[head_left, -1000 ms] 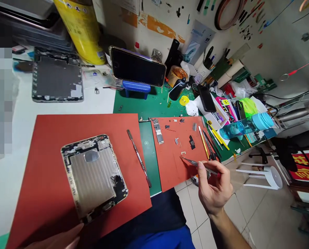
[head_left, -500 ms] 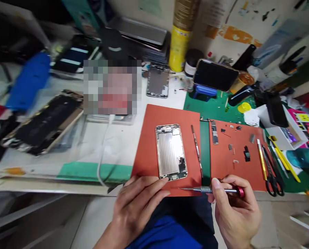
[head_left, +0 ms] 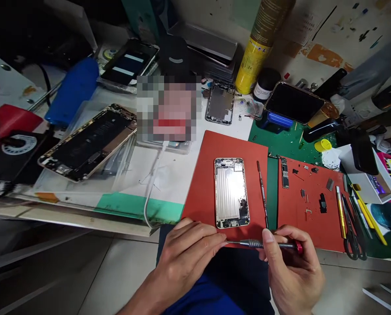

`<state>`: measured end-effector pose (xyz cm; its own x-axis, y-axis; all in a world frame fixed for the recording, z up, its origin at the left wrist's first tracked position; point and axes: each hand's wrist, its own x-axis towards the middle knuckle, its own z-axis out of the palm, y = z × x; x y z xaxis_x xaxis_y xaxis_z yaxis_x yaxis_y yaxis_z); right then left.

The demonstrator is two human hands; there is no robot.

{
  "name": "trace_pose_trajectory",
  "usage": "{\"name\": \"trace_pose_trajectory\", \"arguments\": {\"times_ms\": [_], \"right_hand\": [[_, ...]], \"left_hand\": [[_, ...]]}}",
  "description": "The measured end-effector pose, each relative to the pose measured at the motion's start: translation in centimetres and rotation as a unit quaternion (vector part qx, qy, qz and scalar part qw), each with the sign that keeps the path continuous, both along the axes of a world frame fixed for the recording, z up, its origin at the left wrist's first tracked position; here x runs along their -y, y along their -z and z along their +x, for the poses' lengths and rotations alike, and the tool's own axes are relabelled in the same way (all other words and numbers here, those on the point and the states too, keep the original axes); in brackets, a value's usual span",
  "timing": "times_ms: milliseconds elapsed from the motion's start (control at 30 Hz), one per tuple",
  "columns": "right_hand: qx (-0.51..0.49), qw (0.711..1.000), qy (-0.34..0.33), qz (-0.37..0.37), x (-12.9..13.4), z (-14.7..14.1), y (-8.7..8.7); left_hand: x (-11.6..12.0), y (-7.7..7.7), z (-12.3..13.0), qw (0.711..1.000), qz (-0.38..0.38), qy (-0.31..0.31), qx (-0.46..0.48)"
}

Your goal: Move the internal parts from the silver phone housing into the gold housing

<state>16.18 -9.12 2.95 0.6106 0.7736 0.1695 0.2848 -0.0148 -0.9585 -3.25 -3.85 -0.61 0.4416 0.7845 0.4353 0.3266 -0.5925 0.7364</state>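
My right hand grips a thin screwdriver with a ridged metal shaft and a red end, its tip pointing left. The fingertips of my left hand are closed at that tip; whether they pinch the tip or something tiny is hidden. Just beyond my hands, an opened phone housing lies on a red mat, its bare metal inside facing up. A slim metal pry tool rests on the mat to the right of the housing.
Small phone parts and a circuit board lie on a second red mat. Scissors and tweezers stand out at its right. Another opened phone is at left, near a white cable. A phone leans on a blue stand.
The view has shifted left, so the bench appears further right. My left fingertips have come together with the screwdriver's tip and have left the housing's lower edge.
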Motion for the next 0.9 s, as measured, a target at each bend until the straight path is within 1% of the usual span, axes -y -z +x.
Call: {"name": "trace_pose_trajectory", "arguments": {"times_ms": [100,167,300,433,600,733,900], "right_hand": [[0.036,0.999,0.009,0.003,0.3,0.0,0.0],[0.072,0.997,0.010,0.018,0.6,0.1,0.1],[0.125,0.990,-0.041,0.051,1.4,0.7,0.6],[0.142,0.985,-0.086,0.058,1.8,1.3,0.8],[0.126,0.979,-0.138,0.085,1.2,1.3,0.0],[0.128,0.967,-0.195,0.097,0.8,1.6,-0.8],[0.170,0.959,-0.210,0.088,0.7,2.0,-1.5]], "left_hand": [[-0.1,-0.2,0.2,1.000,-0.001,-0.001,-0.003],[-0.2,-0.4,0.3,1.000,-0.006,-0.003,-0.002],[-0.3,-0.8,0.5,1.000,-0.010,-0.003,-0.001],[-0.3,-0.7,0.5,1.000,-0.010,0.003,0.002],[-0.2,-0.5,0.4,1.000,-0.013,0.009,0.001],[-0.3,-0.6,0.3,1.000,-0.022,0.018,0.005],[-0.2,-0.6,0.1,0.999,-0.032,0.032,-0.002]]}}
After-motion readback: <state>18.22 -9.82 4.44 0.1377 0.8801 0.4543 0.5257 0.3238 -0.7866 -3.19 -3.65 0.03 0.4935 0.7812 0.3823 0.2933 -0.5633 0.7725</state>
